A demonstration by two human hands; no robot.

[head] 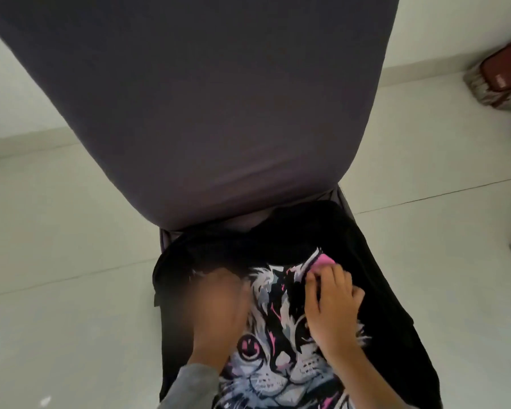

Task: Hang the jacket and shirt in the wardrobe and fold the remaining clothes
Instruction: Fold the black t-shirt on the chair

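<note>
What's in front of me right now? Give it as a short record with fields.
garment: black T-shirt with cat print, spread on seat
support: chair, purple cover
left hand: on the T-shirt, blurred
right hand: fingers curled into fabric by the cat's ear
background: bag on floor, far right

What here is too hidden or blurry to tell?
Head view, left hand: motion blur hides its grip.
Head view, cat-print T-shirt: lower part cut off by the bottom edge.
Head view, chair: seat covered by the T-shirt.
Head view, red bag: cut by the right edge.
</note>
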